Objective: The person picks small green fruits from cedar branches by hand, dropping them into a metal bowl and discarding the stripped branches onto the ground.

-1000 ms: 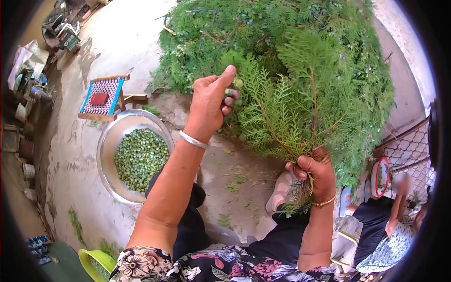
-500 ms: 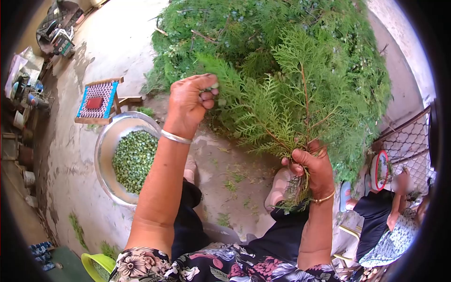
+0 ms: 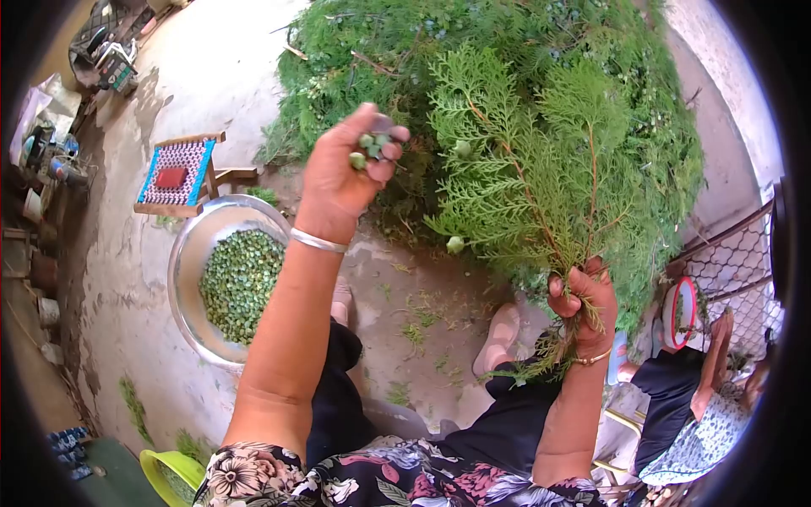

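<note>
My left hand (image 3: 342,173) is raised left of the sprigs, its fingers curled round several small green arborvitae cones (image 3: 374,145). In my right hand (image 3: 587,300) the stems of a bunch of arborvitae sprigs (image 3: 541,182) are clasped, with the flat green foliage fanning upward and a few trimmings hanging below the fist. Two green cones, one of them low on the left side (image 3: 455,244), show at the edge of the bunch. Left of my left forearm stands a wide metal basin (image 3: 187,313) with many picked cones (image 3: 241,287) in it.
A big heap of cut branches (image 3: 338,93) lies ahead. A low woven stool (image 3: 179,176) with a red object on it is beside the basin. Another person (image 3: 697,406) sits at the right near a red-rimmed container (image 3: 693,304). A yellow-green tub (image 3: 169,465) is at lower left.
My left hand has turned and opened its curl slightly, so the cones in it now show. My right hand has shifted a little right with the sprigs.
</note>
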A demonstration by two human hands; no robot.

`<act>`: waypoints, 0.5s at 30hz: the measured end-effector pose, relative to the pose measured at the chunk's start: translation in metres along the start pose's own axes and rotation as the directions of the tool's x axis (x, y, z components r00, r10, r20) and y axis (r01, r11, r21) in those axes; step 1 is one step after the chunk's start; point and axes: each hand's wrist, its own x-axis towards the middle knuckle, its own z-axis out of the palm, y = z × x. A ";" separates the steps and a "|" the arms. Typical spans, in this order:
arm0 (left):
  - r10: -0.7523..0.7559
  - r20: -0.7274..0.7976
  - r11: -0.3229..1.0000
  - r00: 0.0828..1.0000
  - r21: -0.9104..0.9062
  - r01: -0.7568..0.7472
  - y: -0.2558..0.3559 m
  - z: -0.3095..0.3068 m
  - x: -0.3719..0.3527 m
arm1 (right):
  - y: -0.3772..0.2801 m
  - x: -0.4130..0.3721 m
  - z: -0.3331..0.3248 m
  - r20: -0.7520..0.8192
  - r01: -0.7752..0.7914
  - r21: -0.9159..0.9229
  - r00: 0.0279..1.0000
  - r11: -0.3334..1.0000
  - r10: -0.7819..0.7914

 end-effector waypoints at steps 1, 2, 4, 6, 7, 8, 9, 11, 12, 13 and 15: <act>0.043 0.096 0.978 0.995 0.201 -0.061 -0.003 0.005 -0.003 | 0.001 0.000 0.000 -0.003 0.010 0.006 1.000 1.000 -0.010; 0.106 0.081 0.948 0.991 0.293 -0.126 -0.011 0.013 -0.007 | 0.003 0.000 0.000 0.000 0.006 0.003 1.000 1.000 -0.006; 0.070 0.057 0.905 0.996 0.417 -0.088 -0.020 0.020 -0.012 | 0.005 -0.001 0.000 -0.019 0.022 0.008 1.000 1.000 -0.022; 0.038 0.027 0.831 0.999 0.554 -0.046 -0.031 0.023 -0.013 | 0.003 0.000 -0.001 0.004 -0.015 0.011 1.000 1.000 0.015; 0.037 0.025 0.831 0.999 0.555 -0.045 -0.036 0.026 -0.014 | 0.001 0.001 -0.001 0.026 -0.049 0.017 0.998 0.999 0.049; 0.069 0.043 0.787 0.997 0.612 -0.081 -0.040 0.028 -0.014 | 0.000 0.000 0.002 0.026 -0.051 0.018 0.998 0.999 0.050; 0.099 0.065 0.738 0.993 0.665 -0.117 -0.042 0.030 -0.014 | -0.001 -0.001 0.007 0.052 -0.064 -0.019 0.997 0.998 0.065; 0.110 0.080 0.725 0.991 0.675 -0.135 -0.047 0.027 -0.012 | -0.001 -0.001 0.014 0.075 -0.077 -0.057 0.994 0.995 0.081; 0.102 0.060 0.744 0.993 0.657 -0.116 -0.048 0.026 -0.012 | -0.002 -0.001 0.015 0.089 -0.088 -0.102 0.991 0.991 0.097; 0.093 0.042 0.763 0.995 0.639 -0.098 -0.048 0.025 -0.011 | -0.002 -0.001 0.016 0.101 -0.097 -0.146 0.989 0.985 0.112; 0.092 0.005 0.826 0.996 0.559 -0.079 -0.045 0.025 -0.010 | 0.000 0.000 0.016 0.087 -0.075 -0.149 0.992 0.986 0.088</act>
